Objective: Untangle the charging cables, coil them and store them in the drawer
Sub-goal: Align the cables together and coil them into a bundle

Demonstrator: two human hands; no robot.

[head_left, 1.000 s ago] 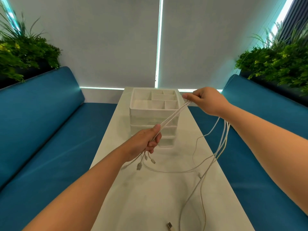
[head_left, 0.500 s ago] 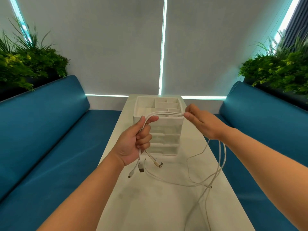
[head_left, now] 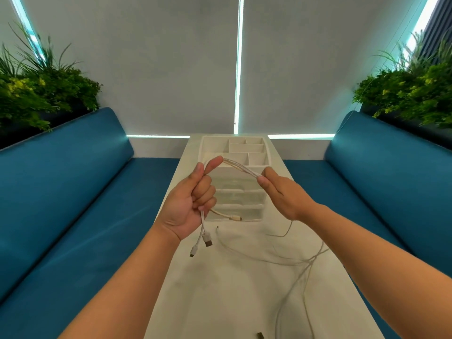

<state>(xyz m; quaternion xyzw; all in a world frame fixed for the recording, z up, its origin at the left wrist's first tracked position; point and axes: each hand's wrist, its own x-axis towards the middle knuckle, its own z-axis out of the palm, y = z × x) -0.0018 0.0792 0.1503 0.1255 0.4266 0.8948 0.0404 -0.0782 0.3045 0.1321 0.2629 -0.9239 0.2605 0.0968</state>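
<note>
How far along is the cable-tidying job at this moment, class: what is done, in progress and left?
Done: several plug ends are gathered in the left hand. In hand: the right hand pinches the cables, bending a first loop between both hands. Left: long slack lies loose on the table, and the drawers of the organizer look closed, with no cables stored.

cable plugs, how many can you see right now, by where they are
Hanging below the left hand: 2, a USB-A plug and a smaller plug
In front of the drawer organizer: 1, a gold plug
At the table's near edge: 1, a dark plug
Total: 4
</note>
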